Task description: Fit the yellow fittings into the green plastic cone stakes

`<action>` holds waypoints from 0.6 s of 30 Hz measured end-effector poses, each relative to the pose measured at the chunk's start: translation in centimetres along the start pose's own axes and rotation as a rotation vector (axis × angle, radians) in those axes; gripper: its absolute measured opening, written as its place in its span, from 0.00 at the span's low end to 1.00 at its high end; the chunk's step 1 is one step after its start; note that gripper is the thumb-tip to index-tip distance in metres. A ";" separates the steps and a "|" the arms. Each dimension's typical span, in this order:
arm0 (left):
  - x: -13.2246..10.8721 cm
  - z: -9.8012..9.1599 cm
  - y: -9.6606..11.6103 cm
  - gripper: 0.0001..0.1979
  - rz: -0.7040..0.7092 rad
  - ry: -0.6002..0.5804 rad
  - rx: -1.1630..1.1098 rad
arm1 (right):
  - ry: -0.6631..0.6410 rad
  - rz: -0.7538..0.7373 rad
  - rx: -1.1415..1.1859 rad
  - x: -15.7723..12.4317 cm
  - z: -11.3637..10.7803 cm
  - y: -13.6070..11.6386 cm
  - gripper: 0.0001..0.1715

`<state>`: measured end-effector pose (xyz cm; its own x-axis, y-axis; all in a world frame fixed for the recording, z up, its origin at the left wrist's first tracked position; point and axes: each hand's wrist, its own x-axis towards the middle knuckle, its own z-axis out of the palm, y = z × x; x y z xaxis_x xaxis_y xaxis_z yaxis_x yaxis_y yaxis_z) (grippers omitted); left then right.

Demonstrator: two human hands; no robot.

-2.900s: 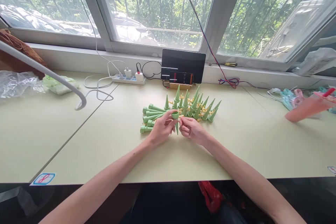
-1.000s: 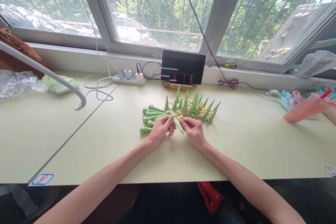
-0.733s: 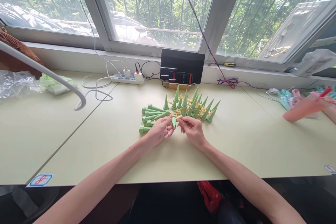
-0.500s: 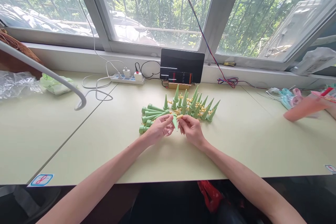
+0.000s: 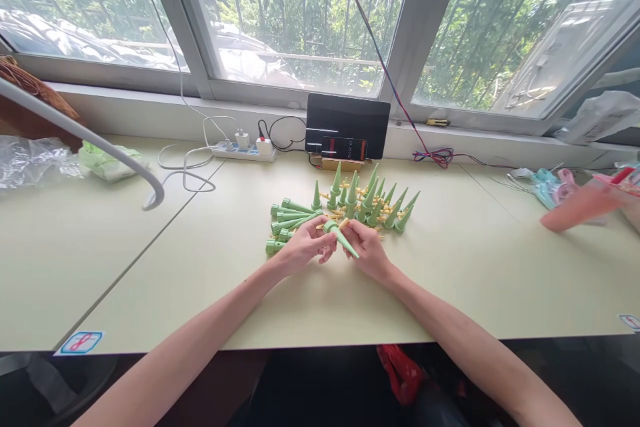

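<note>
My left hand (image 5: pixel 311 241) is closed on the wide end of a green plastic spike (image 5: pixel 342 239), its point slanting down to the right. Between the fingertips of my right hand (image 5: pixel 367 246) is a small yellow peg (image 5: pixel 344 222), close to the spike's wide end; whether the two touch I cannot tell. Just beyond my hands stand several green spikes (image 5: pixel 369 201), points up, with small yellow pegs (image 5: pixel 400 212) among them. On the left, more green spikes (image 5: pixel 295 217) lie on their sides, wide ends outward.
A phone (image 5: pixel 344 147) leans against a dark tablet (image 5: pixel 349 121) at the back of the pale table (image 5: pixel 240 300). To its left lies a power strip (image 5: pixel 245 151) with white cables. A pink container (image 5: pixel 575 201) is at the right, and a white curved bar (image 5: pixel 100 128) crosses the left side.
The held green spike has turned: its point, which was aimed nearly straight down, now slants to the lower right. Both hands stay close together in nearly the same place.
</note>
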<state>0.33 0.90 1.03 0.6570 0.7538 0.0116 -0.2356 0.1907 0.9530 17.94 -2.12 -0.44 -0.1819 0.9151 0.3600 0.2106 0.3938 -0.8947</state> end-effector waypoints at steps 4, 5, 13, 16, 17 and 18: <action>0.1 -0.1 -0.6 0.19 0.026 0.028 0.042 | -0.005 0.004 -0.033 0.0 -0.2 0.3 0.21; 0.1 -0.1 -0.7 0.19 0.025 0.038 0.050 | -0.008 0.009 -0.031 0.0 -0.2 0.4 0.21; 0.0 -0.4 -1.0 0.18 0.095 0.134 0.164 | -0.047 0.057 -0.022 0.1 -0.6 0.4 0.22; 0.0 -0.5 -0.9 0.17 0.115 0.157 0.204 | -0.072 0.047 -0.062 0.3 -0.8 0.1 0.21; -0.1 -0.5 -0.8 0.17 0.123 0.161 0.221 | -0.075 0.033 -0.078 0.3 -0.9 0.0 0.21; -0.1 -0.4 -0.8 0.16 0.134 0.162 0.240 | -0.073 0.016 -0.096 0.3 -0.9 -0.1 0.21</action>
<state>0.14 0.95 0.15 0.5043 0.8563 0.1116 -0.1237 -0.0563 0.9907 18.76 -1.77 0.03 -0.2468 0.9140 0.3220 0.3045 0.3886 -0.8697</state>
